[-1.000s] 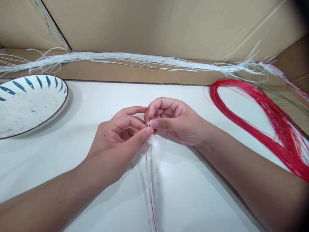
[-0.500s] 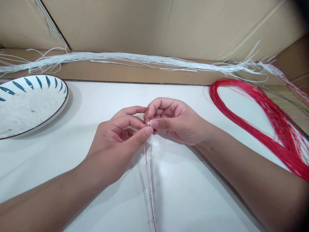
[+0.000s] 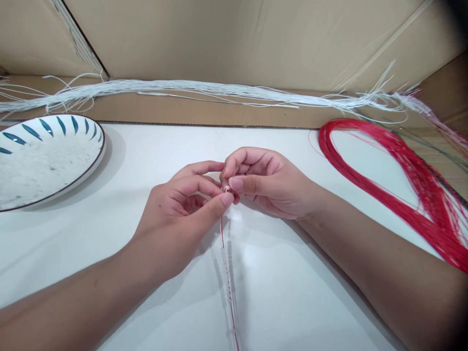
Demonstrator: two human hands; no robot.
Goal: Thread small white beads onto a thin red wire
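My left hand (image 3: 190, 204) and my right hand (image 3: 259, 183) meet above the middle of the white table, fingertips nearly touching. Between thumb and index finger, my left hand pinches the top of a red cord (image 3: 222, 231). A small white loop or knot (image 3: 227, 188) shows at the fingertips, and my right thumb and index finger are closed at it. Below the hands the cord hangs toward me, with a row of small clear beads (image 3: 226, 273) along it. The fingers hide how the cord ends are arranged.
At the left stands an oval plate (image 3: 95, 161) with blue leaf marks, holding many small clear pieces. A bundle of white cords (image 3: 219, 90) lies along the cardboard (image 3: 234, 39) at the back. Coiled red cord (image 3: 351, 173) lies at the right.
Both hands stay almost in place, still pinching. The white loop at the fingertips shows slightly more clearly now. The whole view has shifted very slightly.
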